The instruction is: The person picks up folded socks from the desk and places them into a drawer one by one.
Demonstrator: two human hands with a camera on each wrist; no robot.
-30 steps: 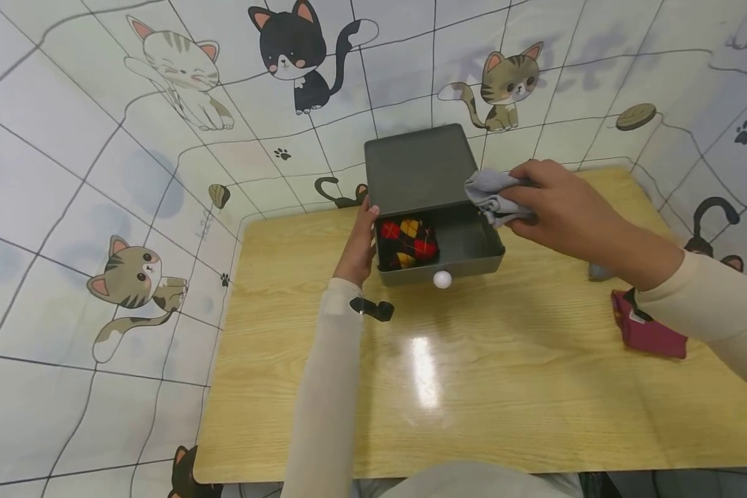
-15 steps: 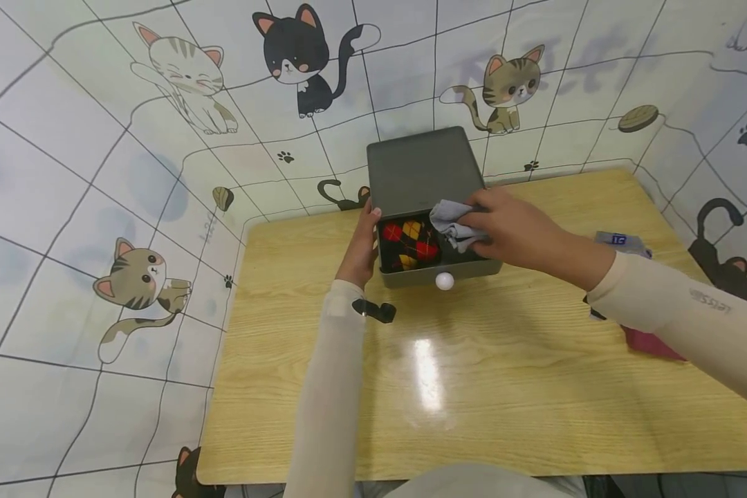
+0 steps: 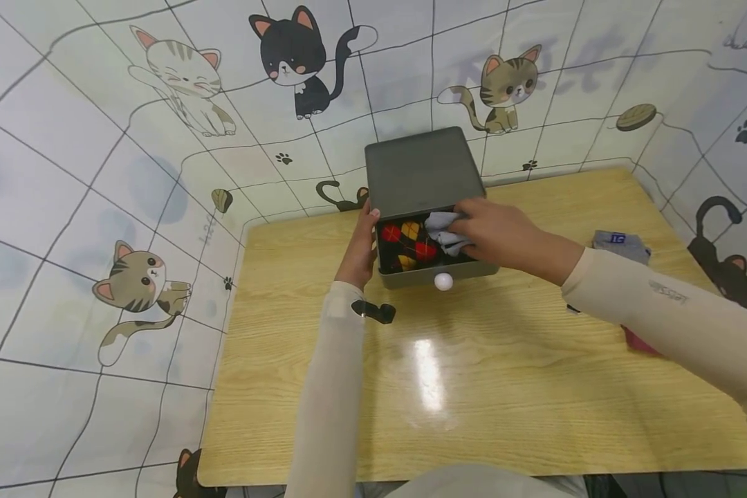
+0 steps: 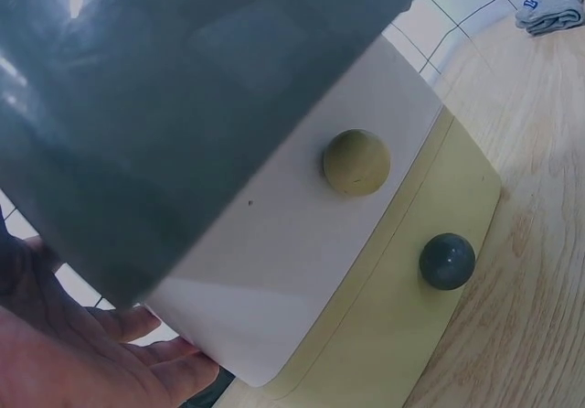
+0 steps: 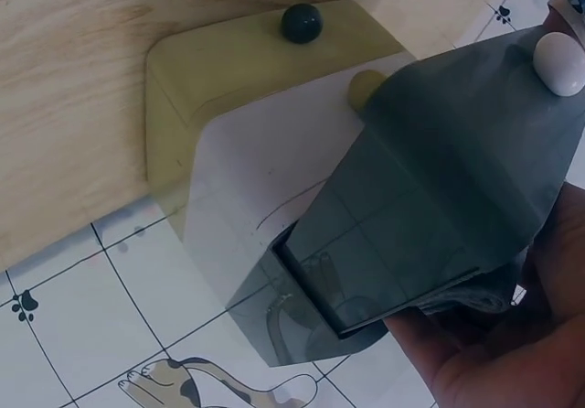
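My right hand pinches a folded light grey sock, down inside the pulled-out dark green top drawer. Left of it in that drawer lies a red, yellow and black argyle sock. My left hand rests against the left side of the small drawer unit, thumb at the drawer's corner. In the left wrist view its fingers touch the unit's edge beside the white drawer. Seen from the right wrist, the drawer wall hides most of the grey sock.
Below are a white drawer with a yellow knob and a yellow drawer with a dark knob. A grey folded sock and a maroon folded cloth lie at the right. A cat-print wall stands behind.
My right hand has moved left and down, carrying the grey sock from the drawer's right edge into the drawer next to the argyle sock. My left hand has stayed on the unit.
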